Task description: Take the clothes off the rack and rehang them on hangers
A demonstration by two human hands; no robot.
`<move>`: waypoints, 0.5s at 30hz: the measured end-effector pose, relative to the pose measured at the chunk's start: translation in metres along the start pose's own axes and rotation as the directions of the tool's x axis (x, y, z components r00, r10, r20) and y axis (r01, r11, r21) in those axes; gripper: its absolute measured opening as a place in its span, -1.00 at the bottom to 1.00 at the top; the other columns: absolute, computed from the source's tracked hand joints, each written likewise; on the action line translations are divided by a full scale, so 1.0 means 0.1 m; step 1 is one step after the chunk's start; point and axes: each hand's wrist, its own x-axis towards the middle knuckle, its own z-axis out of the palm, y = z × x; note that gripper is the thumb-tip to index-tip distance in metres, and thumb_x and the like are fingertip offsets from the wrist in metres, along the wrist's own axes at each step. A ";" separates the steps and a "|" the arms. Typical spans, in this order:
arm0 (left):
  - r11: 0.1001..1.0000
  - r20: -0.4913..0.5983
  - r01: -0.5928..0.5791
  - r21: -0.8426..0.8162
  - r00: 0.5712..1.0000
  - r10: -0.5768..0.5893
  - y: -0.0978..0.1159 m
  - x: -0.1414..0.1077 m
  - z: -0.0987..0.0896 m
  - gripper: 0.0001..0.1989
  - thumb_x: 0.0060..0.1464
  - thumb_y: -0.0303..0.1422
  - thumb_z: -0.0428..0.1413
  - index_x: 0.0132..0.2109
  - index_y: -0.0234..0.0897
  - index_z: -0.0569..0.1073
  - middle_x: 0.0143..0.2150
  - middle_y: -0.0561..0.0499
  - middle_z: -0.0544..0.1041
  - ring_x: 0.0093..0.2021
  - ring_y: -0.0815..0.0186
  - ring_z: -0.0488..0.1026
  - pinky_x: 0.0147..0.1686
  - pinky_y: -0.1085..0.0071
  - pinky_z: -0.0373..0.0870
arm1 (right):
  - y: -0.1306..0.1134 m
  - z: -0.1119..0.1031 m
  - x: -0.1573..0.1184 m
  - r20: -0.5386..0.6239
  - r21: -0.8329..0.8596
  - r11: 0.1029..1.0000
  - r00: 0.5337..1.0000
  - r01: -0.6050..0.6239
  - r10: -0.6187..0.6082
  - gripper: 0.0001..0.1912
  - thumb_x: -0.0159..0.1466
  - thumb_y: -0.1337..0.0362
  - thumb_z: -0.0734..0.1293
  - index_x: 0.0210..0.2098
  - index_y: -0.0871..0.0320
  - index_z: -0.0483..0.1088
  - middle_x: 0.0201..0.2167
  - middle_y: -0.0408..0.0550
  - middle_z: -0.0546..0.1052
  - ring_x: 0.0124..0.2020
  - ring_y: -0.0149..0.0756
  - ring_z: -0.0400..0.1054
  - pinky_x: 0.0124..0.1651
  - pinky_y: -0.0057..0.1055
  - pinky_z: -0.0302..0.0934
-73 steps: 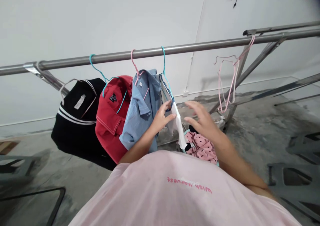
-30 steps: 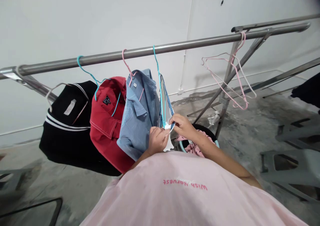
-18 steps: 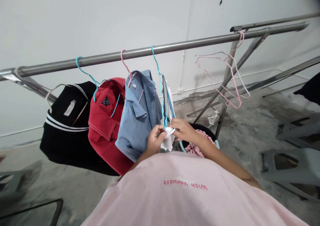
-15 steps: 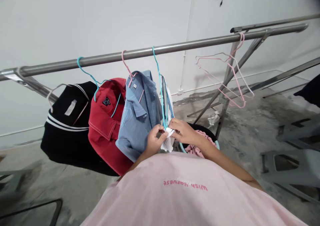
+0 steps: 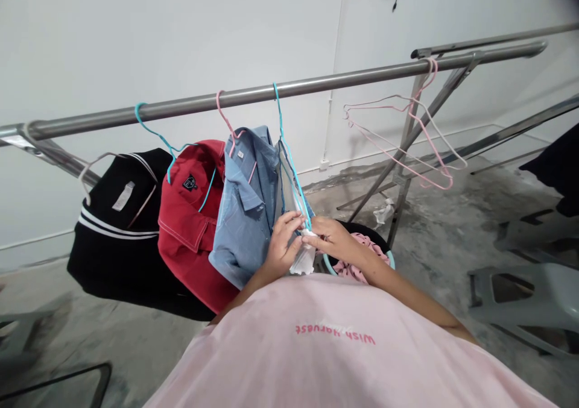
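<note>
white cloth garment (image 5: 302,262) sits at lower end of teal wire hanger (image 5: 294,182), just right of blue chambray shirt (image 5: 246,215). left hand (image 5: 283,245) curled closed on cloth and hanger wire; right hand (image 5: 332,239) pinching cloth at wire end. cloth looks light, thin, limp, likely to slip on smooth wire; best held by edge near hanger end. teal-rimmed basket (image 5: 389,262) lies below, right of shirt.

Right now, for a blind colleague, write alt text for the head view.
The left hand and right hand hold a white garment at a teal wire hanger on a steel rail, beside a blue shirt, red shirt and black garment. A basket of pink clothes sits below.
</note>
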 end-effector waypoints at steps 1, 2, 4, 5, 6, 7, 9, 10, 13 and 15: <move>1.000 0.022 -0.001 0.011 1.000 0.001 0.00 0.01 -0.01 -0.64 0.34 -0.26 -0.03 0.23 -0.14 0.35 0.24 -0.19 0.34 0.23 0.11 0.32 0.14 0.12 0.35 | 0.00 0.00 0.00 -0.011 -0.019 1.000 1.000 0.004 -0.004 -0.56 0.40 0.00 0.23 -0.46 0.17 0.37 -0.44 -0.06 0.40 -0.37 -0.34 0.28 -0.26 -0.41 0.19; 1.000 0.035 -0.002 0.017 0.999 0.001 -0.01 0.02 -0.02 -0.65 0.36 -0.26 -0.05 0.22 -0.14 0.36 0.25 -0.19 0.34 0.27 0.11 0.29 0.18 0.10 0.32 | -0.01 0.00 -0.01 -0.023 -0.044 0.999 1.000 0.011 -0.012 -0.56 0.41 0.03 0.23 -0.50 0.18 0.34 -0.46 -0.08 0.37 -0.40 -0.36 0.25 -0.29 -0.42 0.15; 1.000 0.046 -0.011 0.011 0.999 0.011 -0.01 0.05 -0.03 -0.67 0.37 -0.25 -0.08 0.19 -0.16 0.37 0.26 -0.19 0.37 0.28 0.12 0.29 0.22 0.08 0.27 | -0.01 0.00 -0.01 -0.040 -0.094 0.995 0.998 0.038 -0.041 -0.57 0.41 0.10 0.24 -0.53 0.18 0.28 -0.48 -0.11 0.32 -0.45 -0.40 0.19 -0.35 -0.43 0.07; 1.000 0.050 -0.022 0.011 0.999 0.021 -0.02 0.07 -0.03 -0.68 0.38 -0.25 -0.09 0.17 -0.17 0.38 0.25 -0.19 0.38 0.28 0.14 0.31 0.23 0.09 0.27 | -0.01 0.00 -0.02 -0.042 -0.113 0.992 0.997 0.056 -0.061 -0.58 0.40 0.13 0.25 -0.54 0.18 0.26 -0.48 -0.11 0.31 -0.46 -0.41 0.18 -0.35 -0.43 0.05; 0.999 0.057 -0.034 0.016 0.998 0.033 -0.02 0.09 -0.03 -0.69 0.38 -0.26 -0.09 0.16 -0.18 0.38 0.24 -0.19 0.40 0.27 0.15 0.32 0.22 0.10 0.27 | -0.02 -0.01 -0.02 -0.043 -0.126 0.989 0.996 0.076 -0.082 -0.60 0.40 0.15 0.25 -0.54 0.18 0.25 -0.48 -0.12 0.31 -0.46 -0.41 0.17 -0.35 -0.43 0.04; 0.998 0.065 -0.047 0.031 0.997 0.045 -0.03 0.11 -0.03 -0.69 0.39 -0.27 -0.10 0.15 -0.18 0.38 0.22 -0.19 0.42 0.26 0.16 0.34 0.20 0.12 0.28 | -0.04 -0.02 -0.02 -0.042 -0.134 0.986 0.994 0.096 -0.103 -0.61 0.40 0.17 0.25 -0.53 0.18 0.25 -0.48 -0.12 0.31 -0.45 -0.41 0.18 -0.34 -0.43 0.04; 0.992 0.072 -0.077 0.095 0.995 0.071 -0.03 0.15 -0.03 -0.70 0.40 -0.29 -0.11 0.14 -0.19 0.40 0.19 -0.19 0.46 0.22 0.18 0.38 0.14 0.16 0.31 | -0.09 -0.06 -0.03 -0.046 -0.140 0.979 0.987 0.148 -0.155 -0.63 0.41 0.20 0.24 -0.52 0.17 0.25 -0.48 -0.12 0.32 -0.42 -0.40 0.20 -0.30 -0.41 0.06; 0.987 0.075 -0.089 0.135 0.994 0.080 -0.04 0.16 -0.02 -0.71 0.40 -0.30 -0.11 0.13 -0.20 0.40 0.19 -0.18 0.47 0.21 0.19 0.39 0.10 0.18 0.31 | -0.12 -0.09 -0.03 -0.054 -0.136 0.975 0.982 0.175 -0.183 -0.64 0.41 0.22 0.24 -0.52 0.17 0.24 -0.49 -0.12 0.32 -0.41 -0.40 0.20 -0.29 -0.41 0.06; 0.971 0.098 -0.087 0.225 0.993 0.066 -0.05 0.18 0.00 -0.72 0.39 -0.34 -0.09 0.12 -0.22 0.41 0.19 -0.18 0.48 0.20 0.19 0.41 0.04 0.22 0.32 | -0.24 -0.19 -0.04 -0.099 -0.107 0.966 0.964 0.235 -0.246 -0.67 0.42 0.28 0.23 -0.50 0.17 0.24 -0.51 -0.12 0.35 -0.41 -0.40 0.22 -0.26 -0.41 0.09; 0.969 0.093 -0.076 0.234 0.994 0.056 -0.07 0.17 0.01 -0.73 0.38 -0.33 -0.05 0.14 -0.23 0.40 0.21 -0.20 0.46 0.22 0.17 0.39 0.06 0.21 0.33 | -0.28 -0.27 -0.07 -0.122 -0.104 0.967 0.962 0.234 -0.246 -0.71 0.42 0.30 0.23 -0.45 0.17 0.28 -0.50 -0.11 0.39 -0.41 -0.41 0.24 -0.26 -0.42 0.10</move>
